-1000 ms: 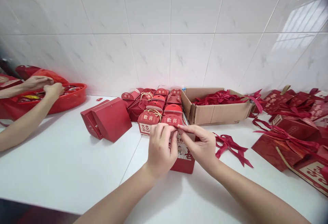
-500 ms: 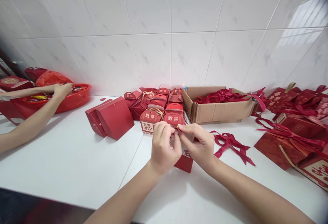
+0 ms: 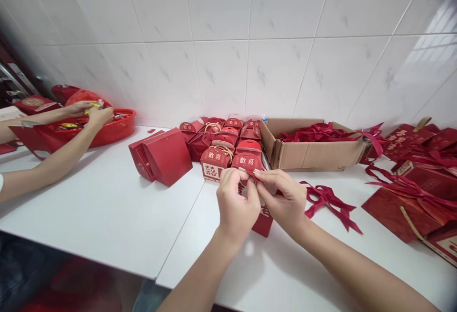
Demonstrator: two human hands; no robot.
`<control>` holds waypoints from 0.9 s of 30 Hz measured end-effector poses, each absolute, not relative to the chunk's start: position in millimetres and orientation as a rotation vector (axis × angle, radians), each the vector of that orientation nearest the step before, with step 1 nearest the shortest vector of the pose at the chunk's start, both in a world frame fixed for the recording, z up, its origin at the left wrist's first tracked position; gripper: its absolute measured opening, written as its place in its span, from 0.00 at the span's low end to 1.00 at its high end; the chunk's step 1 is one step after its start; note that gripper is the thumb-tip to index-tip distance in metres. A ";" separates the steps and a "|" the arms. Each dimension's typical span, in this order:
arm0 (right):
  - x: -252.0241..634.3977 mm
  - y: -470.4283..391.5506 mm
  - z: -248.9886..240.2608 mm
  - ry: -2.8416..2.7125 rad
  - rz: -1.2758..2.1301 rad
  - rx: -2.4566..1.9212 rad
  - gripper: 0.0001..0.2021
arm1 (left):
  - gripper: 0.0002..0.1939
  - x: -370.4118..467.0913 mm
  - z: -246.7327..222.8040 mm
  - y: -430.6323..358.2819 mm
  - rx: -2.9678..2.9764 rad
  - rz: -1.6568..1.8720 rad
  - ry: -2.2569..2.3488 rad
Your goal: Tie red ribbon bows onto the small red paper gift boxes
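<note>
The person's left hand [image 3: 238, 202] and right hand [image 3: 284, 201] meet with thumbs and fingers pinched closed on the top of a red box [image 3: 263, 226] (the exact bit between the fingertips is too small to tell), toward the front edge of the tabletop [image 3: 117, 217]; a ribbon bow [image 3: 324, 196] lies just right of them, and a cardboard carton [image 3: 312, 156] stands by the back edge

Forearms [image 3: 207, 268] angled inward; left grip [image 3: 236, 202], right grip [image 3: 286, 201] close together, thumbs [image 3: 253, 194], forefingers [image 3: 276, 177] pinched.
</note>
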State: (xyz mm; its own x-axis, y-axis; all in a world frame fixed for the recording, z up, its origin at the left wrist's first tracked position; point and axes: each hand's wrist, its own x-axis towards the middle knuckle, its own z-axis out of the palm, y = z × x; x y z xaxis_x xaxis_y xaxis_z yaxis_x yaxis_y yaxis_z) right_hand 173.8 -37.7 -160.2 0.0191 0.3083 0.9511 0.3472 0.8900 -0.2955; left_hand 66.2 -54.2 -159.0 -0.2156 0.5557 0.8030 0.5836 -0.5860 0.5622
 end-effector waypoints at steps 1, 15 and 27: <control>173.9 -37.7 -159.6 -1.571 -0.020 -0.540 0.09 | 0.09 66.1 -158.8 -55.0 -1.957 -1.974 -1.441; 175.0 -35.4 -162.4 -1.599 -0.018 -0.556 0.10 | 0.08 51.9 -133.6 -65.4 -2.160 -1.222 -1.601; 174.8 -33.9 -164.5 -1.674 -0.111 -0.400 0.14 | 0.15 51.8 -123.6 -65.9 -2.246 -1.368 -1.846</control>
